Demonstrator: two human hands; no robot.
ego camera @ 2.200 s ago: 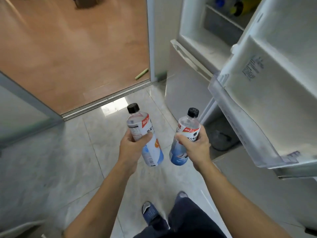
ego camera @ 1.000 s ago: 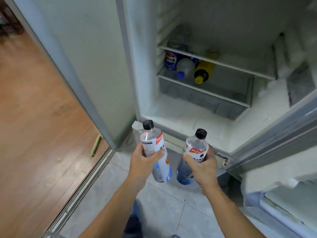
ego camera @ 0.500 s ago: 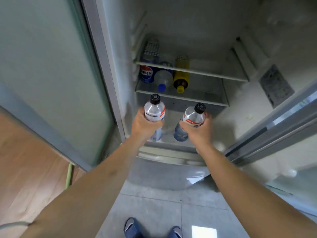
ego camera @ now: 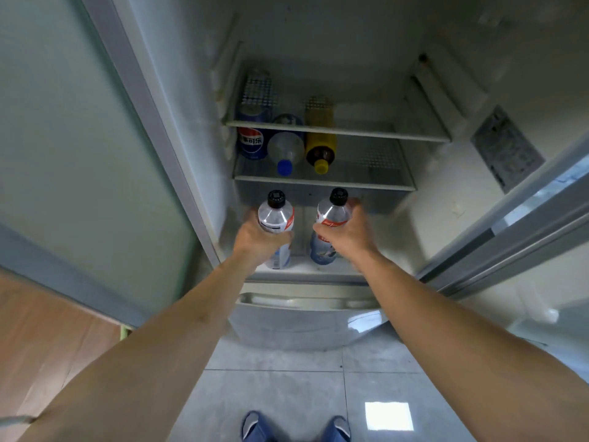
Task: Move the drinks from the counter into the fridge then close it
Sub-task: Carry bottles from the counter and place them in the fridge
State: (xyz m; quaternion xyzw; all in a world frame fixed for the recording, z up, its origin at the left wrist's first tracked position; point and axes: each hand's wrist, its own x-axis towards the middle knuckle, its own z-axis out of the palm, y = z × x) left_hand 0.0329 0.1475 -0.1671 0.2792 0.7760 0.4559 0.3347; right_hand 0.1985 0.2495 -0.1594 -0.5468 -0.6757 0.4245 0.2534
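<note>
The fridge (ego camera: 446, 193) stands open in front of me. My left hand (ego camera: 258, 239) grips a clear black-capped bottle (ego camera: 275, 215) with a white, red and blue label. My right hand (ego camera: 345, 232) grips a second bottle of the same kind (ego camera: 331, 212). Both bottles stand upright on or just above the white floor of the compartment (ego camera: 299, 266), near its front edge, left of centre. A blue cola can (ego camera: 251, 143), a clear blue-capped bottle (ego camera: 285, 151) and a yellow bottle (ego camera: 320, 141) lie on the shelf above.
The open fridge door (ego camera: 510, 237) juts out at the right. A closed lower drawer with a handle (ego camera: 306, 303) sits below the compartment. A frosted glass panel (ego camera: 73, 148) stands at the left. My blue shoes (ego camera: 296, 427) are on the tiled floor.
Both hands have carried the bottles forward from over the floor into the fridge's lower compartment and lowered them toward its floor. My head has come closer to the fridge.
</note>
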